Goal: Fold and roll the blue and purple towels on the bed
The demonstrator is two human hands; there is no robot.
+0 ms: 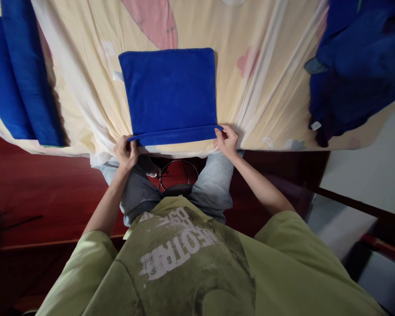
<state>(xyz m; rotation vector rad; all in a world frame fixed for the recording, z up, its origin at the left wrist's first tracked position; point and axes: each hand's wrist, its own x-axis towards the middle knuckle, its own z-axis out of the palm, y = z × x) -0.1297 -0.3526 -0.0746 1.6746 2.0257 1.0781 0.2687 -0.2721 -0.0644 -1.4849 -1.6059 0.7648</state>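
Observation:
A blue cloth [171,92], which looks like a towel, lies flat on a pale yellow patterned sheet [266,101] right in front of me. Its near edge is turned up into a narrow fold. My left hand [127,151] pinches the left end of that fold between thumb and fingers. At the right end, my right hand [227,139] pinches the other corner in the same way. Between the two hands the folded strip runs nearly straight, close to the front edge of the sheet.
Blue rolled or folded cloths [29,83] lie at the far left of the sheet. A crumpled heap of dark blue cloth [355,79] sits at the right. My legs are under the sheet's front edge, and a stool's metal ring [179,161] shows between them above the red floor [52,188].

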